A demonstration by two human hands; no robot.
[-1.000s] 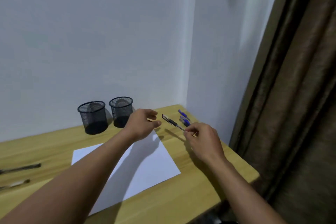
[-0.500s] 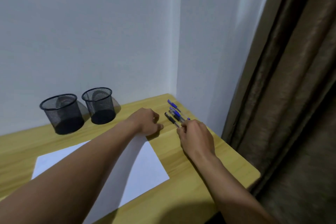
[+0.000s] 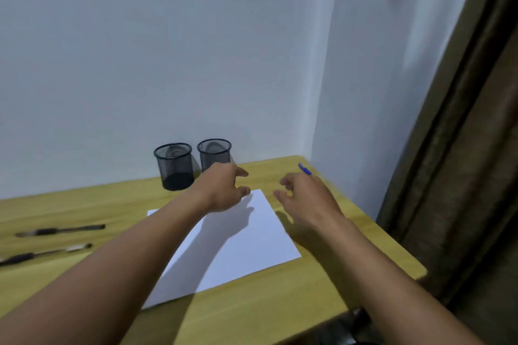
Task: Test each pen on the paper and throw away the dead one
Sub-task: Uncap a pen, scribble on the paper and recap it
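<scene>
- Currently, your left hand (image 3: 224, 190) hovers over the far corner of the paper sheet (image 3: 241, 244). Its fingers are loosely spread and it holds nothing. Contact with the sheet cannot be confirmed.
- Your right hand (image 3: 307, 199) hangs over the wooden desk (image 3: 280, 302), just beside the sheet's far right edge. Its fingers are loosely curled and nothing shows between them. The hand is blurred, so treat this reading as probable.
- The blue pen (image 3: 305, 169) lies at the far right corner of the desk, just beyond your right hand and partly hidden by it. You cannot tell whether other pens lie behind the hand.
- The upper dark pen (image 3: 60, 230) and the lower dark pen (image 3: 42, 253) lie on the desk, well to the left of the sheet and apart from both hands.
- The left mesh cup (image 3: 173, 166) and the right mesh cup (image 3: 214, 152) stand side by side at the wall. No pen protrudes from either.
- Progress: the visible part of the sheet shows no ink marks, so the pictures give no proof that any pen has been tested. What is left, by this judgement: scribble with each pen, then discard the dead one.
</scene>
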